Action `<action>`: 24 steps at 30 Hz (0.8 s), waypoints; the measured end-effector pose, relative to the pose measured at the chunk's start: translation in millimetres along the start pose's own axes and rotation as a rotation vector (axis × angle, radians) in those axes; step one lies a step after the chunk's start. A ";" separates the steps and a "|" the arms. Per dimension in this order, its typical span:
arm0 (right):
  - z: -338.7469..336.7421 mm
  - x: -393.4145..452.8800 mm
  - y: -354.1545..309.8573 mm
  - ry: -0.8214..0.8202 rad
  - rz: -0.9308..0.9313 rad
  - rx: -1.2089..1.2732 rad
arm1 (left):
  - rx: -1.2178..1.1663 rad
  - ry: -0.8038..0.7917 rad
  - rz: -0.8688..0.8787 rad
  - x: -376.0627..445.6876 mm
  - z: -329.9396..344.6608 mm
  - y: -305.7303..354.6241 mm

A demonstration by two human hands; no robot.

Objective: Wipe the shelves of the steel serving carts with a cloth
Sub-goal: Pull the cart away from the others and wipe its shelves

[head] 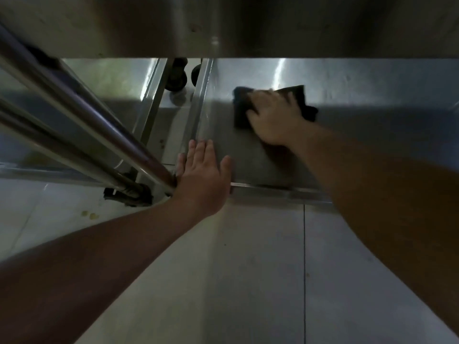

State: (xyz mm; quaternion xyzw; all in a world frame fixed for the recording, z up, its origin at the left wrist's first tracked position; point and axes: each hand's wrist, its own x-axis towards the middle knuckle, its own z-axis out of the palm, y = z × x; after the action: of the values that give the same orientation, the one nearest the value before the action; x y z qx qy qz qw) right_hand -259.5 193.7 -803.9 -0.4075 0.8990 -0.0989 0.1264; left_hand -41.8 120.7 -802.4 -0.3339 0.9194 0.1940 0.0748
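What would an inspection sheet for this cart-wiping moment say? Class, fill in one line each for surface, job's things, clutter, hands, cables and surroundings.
Surface: lower steel shelf, shiny, partly shadowed by the shelf above.
Job's things: dark cloth lying flat on the lower shelf.
Clutter: nothing seen on the shelf.
Hands: right hand presses on the cloth; left hand rests flat at the shelf's near left corner.
Cables: nothing seen.
Surroundings: tiled floor with yellowish spots; second cart's rails; black caster wheels.
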 end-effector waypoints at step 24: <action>-14.0 -216.1 60.0 -0.222 -0.304 -0.254 | 0.131 -0.112 0.144 -20.5 -7.3 53.8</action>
State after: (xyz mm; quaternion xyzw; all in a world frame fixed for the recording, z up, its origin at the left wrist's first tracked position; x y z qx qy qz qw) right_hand -168.9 397.4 -775.8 -0.5592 0.8132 0.0428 0.1559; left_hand -60.8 167.5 -773.8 -0.2497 0.9461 0.1567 0.1338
